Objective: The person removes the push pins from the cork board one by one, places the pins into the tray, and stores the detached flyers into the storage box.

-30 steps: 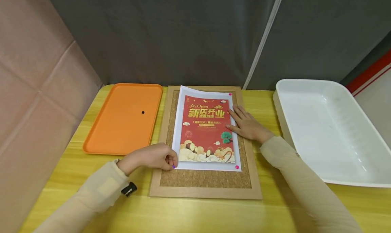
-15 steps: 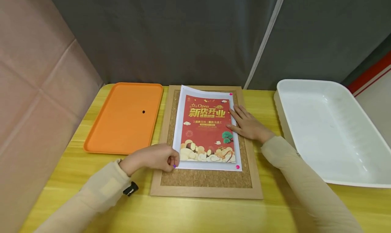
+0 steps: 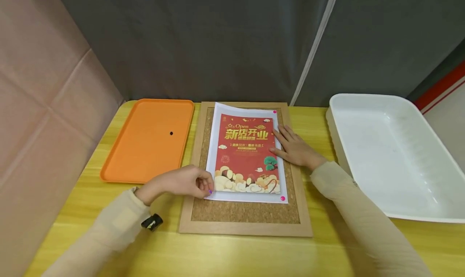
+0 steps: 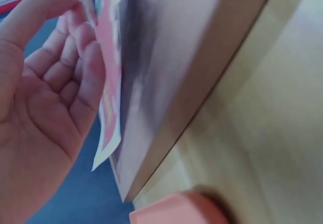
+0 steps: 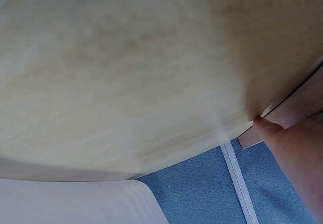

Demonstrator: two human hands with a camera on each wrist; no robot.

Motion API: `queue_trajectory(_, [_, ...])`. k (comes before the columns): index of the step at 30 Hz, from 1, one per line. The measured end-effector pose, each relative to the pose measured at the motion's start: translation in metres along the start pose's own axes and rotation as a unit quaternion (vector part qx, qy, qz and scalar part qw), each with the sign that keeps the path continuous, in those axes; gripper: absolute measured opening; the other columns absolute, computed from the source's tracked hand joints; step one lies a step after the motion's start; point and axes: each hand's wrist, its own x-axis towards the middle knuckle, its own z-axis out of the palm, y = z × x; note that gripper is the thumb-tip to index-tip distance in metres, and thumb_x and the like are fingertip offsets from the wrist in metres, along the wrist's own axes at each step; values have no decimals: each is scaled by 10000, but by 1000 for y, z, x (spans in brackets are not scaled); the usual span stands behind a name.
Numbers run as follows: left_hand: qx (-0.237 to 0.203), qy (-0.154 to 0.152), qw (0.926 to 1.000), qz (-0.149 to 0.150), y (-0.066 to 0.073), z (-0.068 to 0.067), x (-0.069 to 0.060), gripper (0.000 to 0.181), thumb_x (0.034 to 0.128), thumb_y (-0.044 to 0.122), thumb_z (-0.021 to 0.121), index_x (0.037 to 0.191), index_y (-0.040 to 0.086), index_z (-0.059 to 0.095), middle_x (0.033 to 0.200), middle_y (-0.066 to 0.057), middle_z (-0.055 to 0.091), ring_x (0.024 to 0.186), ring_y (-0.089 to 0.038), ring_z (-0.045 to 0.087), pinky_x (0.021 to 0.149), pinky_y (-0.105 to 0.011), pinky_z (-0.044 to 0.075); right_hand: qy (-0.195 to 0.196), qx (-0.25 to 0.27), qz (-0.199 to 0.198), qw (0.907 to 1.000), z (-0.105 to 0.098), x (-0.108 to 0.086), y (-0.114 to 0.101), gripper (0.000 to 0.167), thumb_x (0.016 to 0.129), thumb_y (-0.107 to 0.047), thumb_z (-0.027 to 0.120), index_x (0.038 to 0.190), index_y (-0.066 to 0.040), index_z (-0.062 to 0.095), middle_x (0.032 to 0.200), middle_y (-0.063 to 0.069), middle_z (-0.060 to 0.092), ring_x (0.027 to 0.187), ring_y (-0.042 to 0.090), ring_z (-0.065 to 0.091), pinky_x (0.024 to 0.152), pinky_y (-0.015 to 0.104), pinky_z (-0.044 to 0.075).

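Observation:
A red-and-white poster (image 3: pixel 250 156) lies on a wood-framed cork board (image 3: pixel 247 212). Pink pushpins sit in its upper right corner and its lower right corner, while its upper left corner curls up off the cork. At the lower left corner, my left hand (image 3: pixel 189 181) pinches a small purple pushpin (image 3: pixel 210 192) between thumb and finger. The left wrist view shows that hand's curled fingers (image 4: pixel 75 47) beside the paper's edge, the pin hidden there. My right hand (image 3: pixel 296 148) rests spread on the poster's right edge and the board's frame.
Left of the board is an orange tray (image 3: pixel 145 156) with one small black object (image 3: pixel 171 133) on it. A deep white plastic tub (image 3: pixel 341 143) stands to the right. Behind the yellow wooden table (image 3: pixel 232 257) hangs a dark grey curtain (image 3: pixel 189 43).
My left hand has shifted slightly up and inward over the poster's lower left corner, the purple pushpin moving with its fingertips. My right hand has stayed in place.

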Motion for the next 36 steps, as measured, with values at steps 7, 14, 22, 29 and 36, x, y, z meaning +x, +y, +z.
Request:
queue_trajectory(7, [-145,547,9983,154,2,-13,-4,79,841,122,660,915,92,668,819,12,668,769,-68,588,749,-216,528,-55,-29,32,10000,-1,0,0,818,954,-493,463,1545,-105,52,1616,165,-24,1481,379,-60,1187,570,81])
queue_trajectory(14, [-495,1447,9882,-9,-1,-21,-4,193,880,150,661,1060,82,678,926,-25,705,848,-120,622,775,-245,517,-35,-29,-9,10000,-1,1,1,830,948,-523,454,1546,-106,57,1616,166,-14,1480,380,-52,1185,572,82])
queue_trajectory(22, [-546,2661,9608,-553,-16,-26,1,228,921,153,618,1107,35,678,1008,-129,705,890,-191,616,735,-280,503,-23,-74,-14,10000,-2,0,0,806,964,-505,441,1545,-97,59,1614,175,-9,1481,388,-50,1188,566,72])
queue_trajectory(29, [-614,3084,9422,-1154,-36,-37,4,270,941,147,583,1170,19,645,1128,-196,670,974,-289,638,778,-297,524,-27,0,13,10000,-2,-1,1,806,962,-510,439,1546,-106,58,1616,167,-13,1483,381,-56,1190,561,66])
queue_trajectory(36, [-548,3460,9245,-1504,-55,-48,-1,295,954,153,564,1200,4,629,1174,-223,646,1018,-337,632,746,-262,531,-33,-36,4,10000,-3,-1,-1,806,962,-507,444,1545,-104,62,1615,170,-10,1481,388,-51,1190,561,74])
